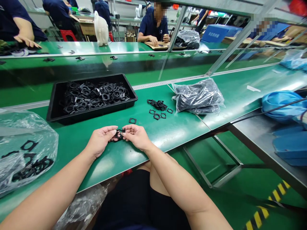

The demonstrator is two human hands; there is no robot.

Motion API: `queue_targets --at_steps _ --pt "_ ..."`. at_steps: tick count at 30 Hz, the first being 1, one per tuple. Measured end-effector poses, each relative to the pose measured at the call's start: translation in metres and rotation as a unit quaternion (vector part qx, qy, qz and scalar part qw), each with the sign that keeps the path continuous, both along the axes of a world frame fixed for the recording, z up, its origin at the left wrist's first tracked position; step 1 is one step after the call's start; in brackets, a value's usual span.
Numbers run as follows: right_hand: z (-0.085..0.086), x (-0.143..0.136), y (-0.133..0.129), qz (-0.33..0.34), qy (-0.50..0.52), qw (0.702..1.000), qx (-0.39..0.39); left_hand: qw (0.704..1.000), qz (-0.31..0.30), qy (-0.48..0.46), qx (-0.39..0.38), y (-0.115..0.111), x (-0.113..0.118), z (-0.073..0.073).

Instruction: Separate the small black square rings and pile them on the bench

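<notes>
Both hands meet over the green tabletop, pinching small black plastic parts between them. My left hand grips their left side, thumb and forefinger closed. On the right side, the thumb and fingers of my right hand are closed too. How many parts are held is hard to make out. Just beyond the fingertips lies one black ring-shaped frame. Farther right is a small pile of thin black rings, with several loose ones in front. A black tray full of black frames stands behind my left hand.
A clear plastic bag with black frames lies at the left. Behind the rings sits a filled clear bag. A metal side table adjoins the right edge. Several people work across the belt, where scattered black parts lie.
</notes>
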State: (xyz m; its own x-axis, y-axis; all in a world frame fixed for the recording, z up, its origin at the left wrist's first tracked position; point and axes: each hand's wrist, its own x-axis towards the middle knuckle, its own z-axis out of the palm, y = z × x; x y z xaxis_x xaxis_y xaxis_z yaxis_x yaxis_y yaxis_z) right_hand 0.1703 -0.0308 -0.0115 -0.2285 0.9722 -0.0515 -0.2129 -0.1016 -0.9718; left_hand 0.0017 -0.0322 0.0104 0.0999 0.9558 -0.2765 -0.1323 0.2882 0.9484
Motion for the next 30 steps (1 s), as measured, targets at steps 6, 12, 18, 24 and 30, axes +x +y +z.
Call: queue_targets --at_steps 6,12,18,24,30 --pt "-0.0007 -0.0013 0.0005 -0.004 -0.001 1.0 0.009 0.997 0.047 -0.054 -0.031 0.0011 0.001 0.0022" --pt "-0.0005 -0.0018 -0.0001 -0.025 -0.004 1.0 0.019 0.998 0.042 -0.046 -0.018 0.002 0.0017 -0.002" --pt "0.0005 -0.0013 -0.0005 -0.016 -0.013 1.0 0.019 0.998 0.043 -0.04 -0.033 0.0024 0.0008 -0.0018" --pt "-0.0004 -0.0013 -0.0002 -0.011 -0.014 1.0 0.02 0.999 0.038 -0.018 -0.022 0.0019 0.0001 0.0006" --pt "-0.0021 -0.0011 0.0003 -0.005 -0.01 1.0 0.025 0.999 0.023 -0.022 -0.028 0.0024 -0.0029 -0.0005"
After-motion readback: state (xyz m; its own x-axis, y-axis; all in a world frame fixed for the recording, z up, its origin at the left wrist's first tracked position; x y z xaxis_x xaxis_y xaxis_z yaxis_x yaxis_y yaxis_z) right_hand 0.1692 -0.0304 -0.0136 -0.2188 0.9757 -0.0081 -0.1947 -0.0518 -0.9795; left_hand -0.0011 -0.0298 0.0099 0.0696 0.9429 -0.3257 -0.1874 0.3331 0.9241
